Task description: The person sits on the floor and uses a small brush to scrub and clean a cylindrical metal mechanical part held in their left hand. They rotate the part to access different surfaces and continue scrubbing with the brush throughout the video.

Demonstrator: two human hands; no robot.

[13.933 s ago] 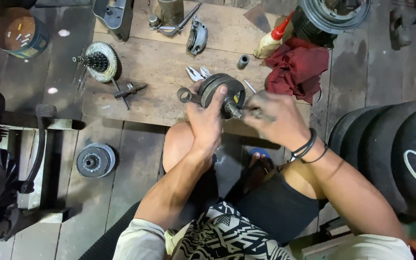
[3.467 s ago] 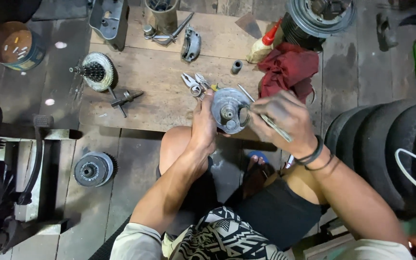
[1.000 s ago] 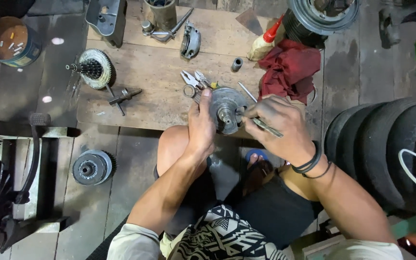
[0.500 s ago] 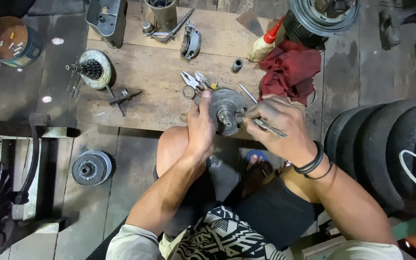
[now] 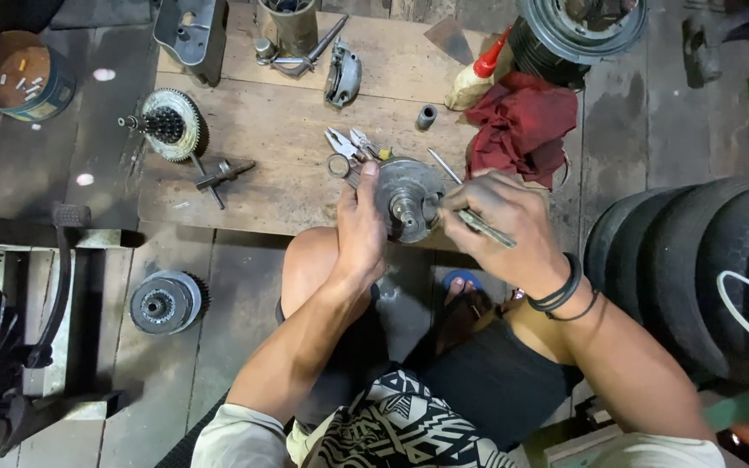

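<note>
My left hand (image 5: 359, 227) grips a round grey metal crankshaft (image 5: 407, 196) by its left side, holding it above my knee at the near edge of a wooden board (image 5: 288, 139). Its stub shaft points toward me. My right hand (image 5: 498, 218) pinches a thin metal rod-like tool (image 5: 482, 227), its tip against the right part of the crankshaft face. Pliers (image 5: 344, 143) lie just behind the crankshaft on the board.
On the board lie a toothed gear (image 5: 171, 121), a small T-shaped part (image 5: 221, 175), a short sleeve (image 5: 426, 116), a curved casing piece (image 5: 343, 74), a squeeze bottle (image 5: 474, 78) and a red rag (image 5: 522, 123). Tyres (image 5: 695, 260) stand at right. A clutch hub (image 5: 163, 302) lies on the floor.
Over the last second almost nothing moves; my right hand shifts the thin tool slightly against the crankshaft face. Much earlier the crankshaft was turned with its connecting rod showing at left.
</note>
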